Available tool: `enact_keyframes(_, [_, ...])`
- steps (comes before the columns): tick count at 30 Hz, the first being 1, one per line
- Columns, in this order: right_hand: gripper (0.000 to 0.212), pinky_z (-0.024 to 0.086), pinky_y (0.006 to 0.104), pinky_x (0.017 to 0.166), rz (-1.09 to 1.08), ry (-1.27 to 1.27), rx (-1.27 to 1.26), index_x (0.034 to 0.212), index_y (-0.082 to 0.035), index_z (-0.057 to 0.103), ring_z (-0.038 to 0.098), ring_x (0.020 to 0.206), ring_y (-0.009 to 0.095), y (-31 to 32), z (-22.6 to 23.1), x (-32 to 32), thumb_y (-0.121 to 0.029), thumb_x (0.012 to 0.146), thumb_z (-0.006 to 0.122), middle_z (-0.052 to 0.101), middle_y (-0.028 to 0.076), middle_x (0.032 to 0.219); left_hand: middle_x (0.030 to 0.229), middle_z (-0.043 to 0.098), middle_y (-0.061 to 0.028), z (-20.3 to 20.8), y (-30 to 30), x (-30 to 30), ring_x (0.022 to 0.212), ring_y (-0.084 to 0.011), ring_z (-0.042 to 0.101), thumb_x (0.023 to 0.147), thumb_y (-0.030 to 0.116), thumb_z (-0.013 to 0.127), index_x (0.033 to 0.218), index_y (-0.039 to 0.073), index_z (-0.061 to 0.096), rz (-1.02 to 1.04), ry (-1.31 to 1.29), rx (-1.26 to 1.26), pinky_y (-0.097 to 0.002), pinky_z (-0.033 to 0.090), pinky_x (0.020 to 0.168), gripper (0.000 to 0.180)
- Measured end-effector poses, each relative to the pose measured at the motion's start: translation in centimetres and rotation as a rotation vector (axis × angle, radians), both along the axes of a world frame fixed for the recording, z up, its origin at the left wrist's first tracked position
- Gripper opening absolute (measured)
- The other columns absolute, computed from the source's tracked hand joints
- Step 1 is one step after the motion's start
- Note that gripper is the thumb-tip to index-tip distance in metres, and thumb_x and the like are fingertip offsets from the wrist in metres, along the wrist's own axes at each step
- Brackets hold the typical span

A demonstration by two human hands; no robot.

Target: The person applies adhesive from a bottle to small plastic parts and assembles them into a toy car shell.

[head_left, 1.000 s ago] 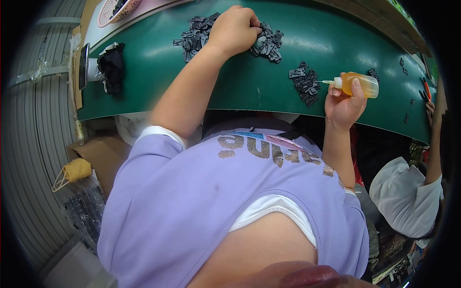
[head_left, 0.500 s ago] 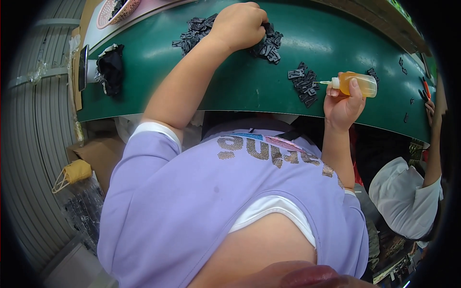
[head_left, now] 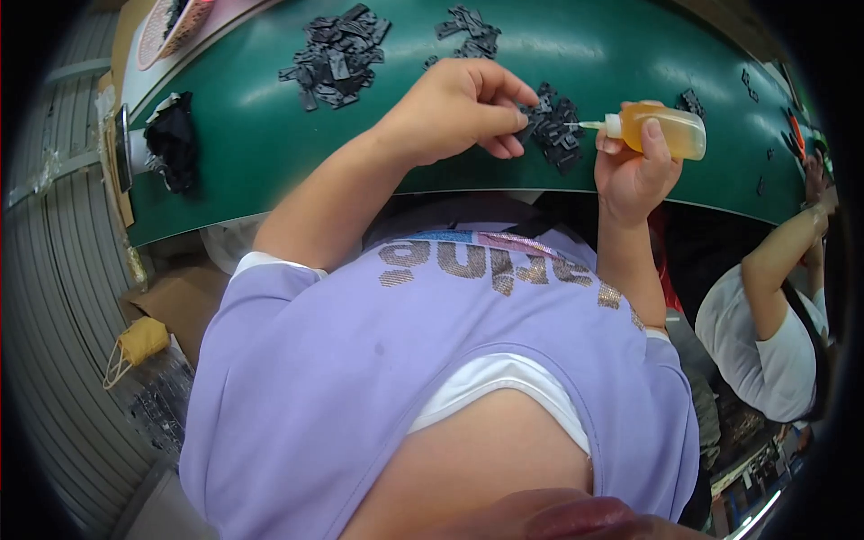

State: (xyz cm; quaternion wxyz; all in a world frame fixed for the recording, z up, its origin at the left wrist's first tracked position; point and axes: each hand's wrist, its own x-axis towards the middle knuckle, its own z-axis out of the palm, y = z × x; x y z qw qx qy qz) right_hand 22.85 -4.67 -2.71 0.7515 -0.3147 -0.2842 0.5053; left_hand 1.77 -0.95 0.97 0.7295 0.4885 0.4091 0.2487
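Note:
My right hand [head_left: 637,175] is wrapped round a clear squeeze bottle [head_left: 666,130] of amber liquid. The bottle lies tilted sideways, its thin nozzle pointing left at a small pile of black plastic pieces [head_left: 560,144]. At that pile's left edge is my left hand [head_left: 463,108], thumb and fingers curled around a small black piece [head_left: 526,134], partly hidden by the fingers. Farther off on the green table [head_left: 405,184] lie a large heap of similar black pieces [head_left: 337,54] and a looser group [head_left: 472,36].
A black cloth bundle [head_left: 171,139] sits at the table's left end, below a pink basket [head_left: 171,31]. More black pieces [head_left: 690,102] lie right of the bottle. At the far right another person [head_left: 765,333] works near orange-handled pliers [head_left: 796,135].
My left hand has come from the large heap toward me and right, to the small pile. The bottle stays in my right hand, near the same pile. The other person's arm has shifted.

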Motion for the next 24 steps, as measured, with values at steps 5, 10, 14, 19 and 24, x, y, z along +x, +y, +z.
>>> enact_keyframes(5, [0.011,0.048,0.0253,0.047,-0.03,-0.27,0.153,0.09,0.005,0.054,0.057,0.06,0.016,-0.7,0.0,-0.9,0.002,0.081,0.058,0.056,0.014,0.088,0.083,0.063,-0.0098,-1.2,-0.5,0.6,0.07,-0.0174,0.067,0.084,0.003,0.063,0.106,-0.007,0.058,-0.032,0.054,0.005,-0.0243,0.057,0.063,0.025])
enact_keyframes(10, [0.013,0.049,0.0233,0.048,-0.042,-0.495,0.245,0.09,0.007,0.054,0.059,0.058,0.014,-0.7,-0.5,-0.9,0.005,0.079,0.062,0.056,0.014,0.087,0.082,0.063,-0.0103,-1.5,-0.3,0.7,0.068,-0.0173,0.067,0.083,0.002,0.063,0.105,-0.008,0.058,-0.057,0.054,-0.003,-0.0245,0.057,0.062,0.025])
enact_keyframes(14, [0.012,0.049,0.023,0.049,-0.041,-0.525,0.23,0.089,0.007,0.054,0.058,0.057,0.013,-0.8,-0.2,-1.0,0.006,0.079,0.062,0.057,0.013,0.086,0.082,0.064,-0.0104,-1.4,-0.4,0.7,0.067,-0.017,0.067,0.082,0.002,0.063,0.104,-0.008,0.058,-0.064,0.076,0.005,-0.0243,0.057,0.061,0.024])
enact_keyframes(19, [0.014,0.049,0.0222,0.05,-0.025,-0.566,0.227,0.089,0.007,0.054,0.059,0.057,0.012,-0.8,-0.2,-1.0,0.006,0.079,0.063,0.057,0.012,0.084,0.082,0.064,-0.0101,-1.4,-0.4,0.8,0.067,-0.0167,0.067,0.082,0.002,0.062,0.104,-0.007,0.059,-0.08,0.089,0.017,-0.0241,0.057,0.061,0.024])
enact_keyframes(24, [0.014,0.049,0.0222,0.05,-0.013,-0.538,0.219,0.09,0.007,0.054,0.059,0.058,0.012,-0.8,-0.3,-1.1,0.006,0.08,0.064,0.057,0.011,0.084,0.082,0.064,-0.0096,-1.4,-0.3,0.7,0.067,-0.0161,0.067,0.082,0.002,0.062,0.105,-0.007,0.059,-0.085,0.087,0.011,-0.0238,0.057,0.062,0.024])
